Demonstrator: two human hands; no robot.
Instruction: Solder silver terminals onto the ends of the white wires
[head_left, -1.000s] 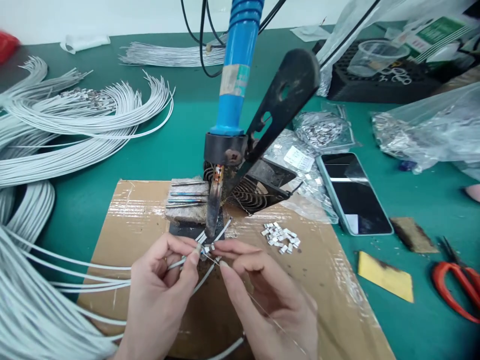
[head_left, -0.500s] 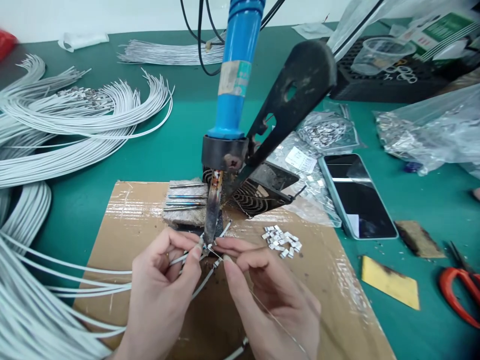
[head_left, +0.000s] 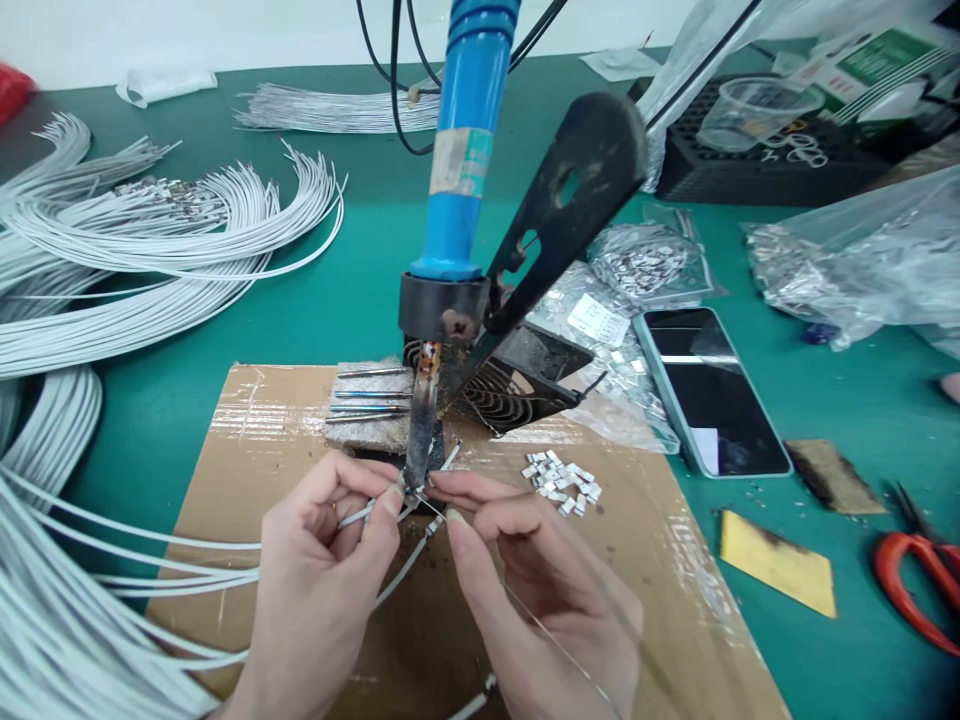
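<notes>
My left hand (head_left: 334,565) is closed in a pinch on a white cable (head_left: 354,517), whose end lies under the tip of the soldering iron (head_left: 421,430). The iron has a blue handle and hangs tip down in a black holder (head_left: 444,307). My right hand (head_left: 532,580) pinches a thin solder wire (head_left: 559,645) that trails down over the palm. Its front end reaches the same spot at the tip. Fingertips partly hide the joint. Another white cable (head_left: 409,568) with a small metal piece passes between the hands.
Small metal pieces (head_left: 562,482) lie on the cardboard (head_left: 255,420). White cable bundles (head_left: 150,310) fill the left side. To the right are a phone (head_left: 712,390), a yellow sponge (head_left: 778,563), red-handled scissors (head_left: 911,580) and plastic bags of parts (head_left: 649,262). A black fan (head_left: 502,392) stands behind the iron.
The iron and its holder appear slightly farther left. Both hands keep nearly the same place and grip, with the cable end and solder wire still at the tip.
</notes>
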